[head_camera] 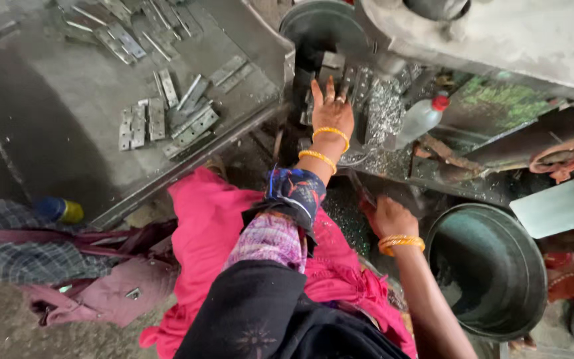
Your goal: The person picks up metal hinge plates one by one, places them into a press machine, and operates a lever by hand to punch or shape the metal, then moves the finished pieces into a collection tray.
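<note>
My left hand point(331, 110) reaches forward with fingers spread onto a metal hinge plate point(352, 81) lying on the bed of a grey machine point(499, 33), beside a heap of shiny metal shavings point(383, 113). Yellow bangles ring that wrist. My right hand point(391, 218) is lower, near my lap, its fingers curled at a dark edge beside a large round metal bowl point(493, 266); whether it holds anything is hidden. A pink cloth point(207, 226) covers my lap.
A grey metal tray point(68, 100) on the left holds several loose hinges point(167, 119). A plastic bottle with a red cap point(420, 118) lies on the machine bed. A blue and yellow bottle point(59, 210) and a maroon bag point(101, 292) sit on the floor at left.
</note>
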